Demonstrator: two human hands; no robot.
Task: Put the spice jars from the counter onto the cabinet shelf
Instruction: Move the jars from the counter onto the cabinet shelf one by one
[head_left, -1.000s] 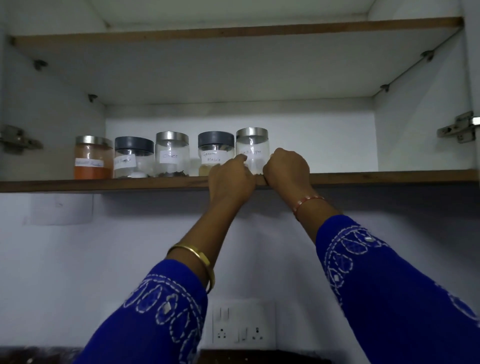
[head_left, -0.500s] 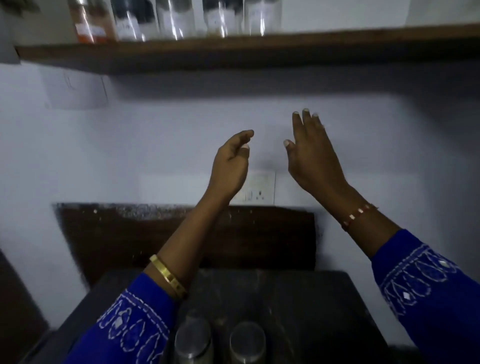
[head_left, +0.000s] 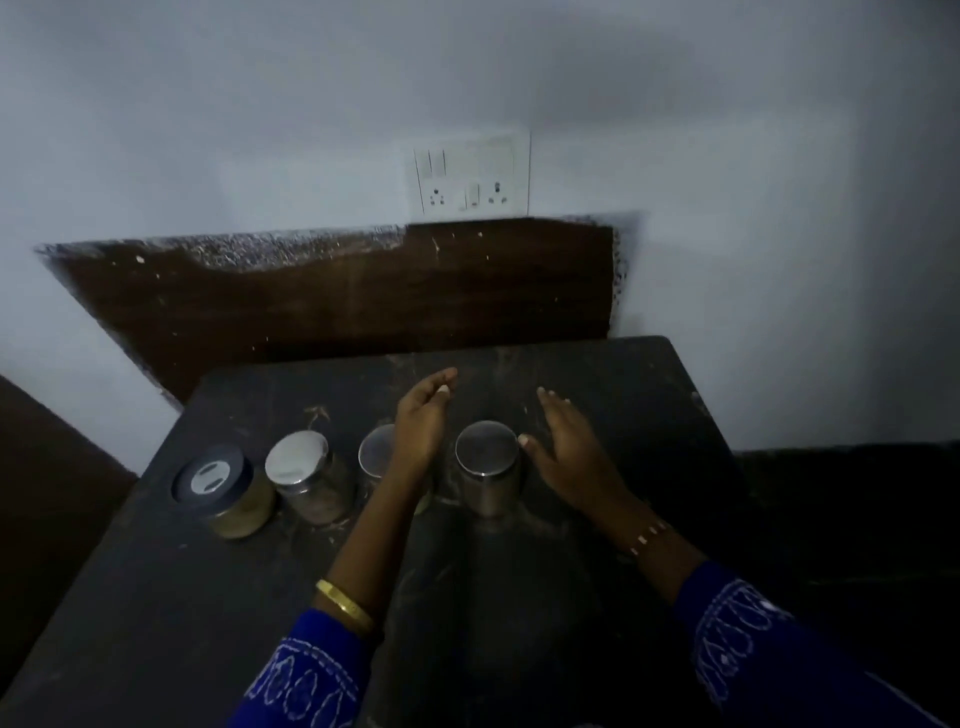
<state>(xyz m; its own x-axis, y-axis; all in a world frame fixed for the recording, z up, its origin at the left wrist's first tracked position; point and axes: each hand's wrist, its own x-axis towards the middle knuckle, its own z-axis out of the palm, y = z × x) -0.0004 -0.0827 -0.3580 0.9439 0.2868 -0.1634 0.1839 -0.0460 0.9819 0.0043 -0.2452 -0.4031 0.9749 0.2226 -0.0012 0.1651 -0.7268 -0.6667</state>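
left hand (head_left: 423, 415): fingers relaxed, held nothing, left of steel-lid jar (head_left: 487, 464)
right hand (head_left: 566, 441): fingers straight, thumb at jar lid
surface (head_left: 182, 597): four jars in a row

Dim kitchen corner, pretty dark overall

Pale wall (head_left: 260, 104) with a white switch-and-socket plate (head_left: 470, 176), a scuffed brown backsplash (head_left: 337, 296) under it, and a dusty black counter (head_left: 182, 597).

Blue white-embroidered sleeves (head_left: 753, 644), dark counter (head_left: 156, 597), 3 silver lids (head_left: 487, 448).
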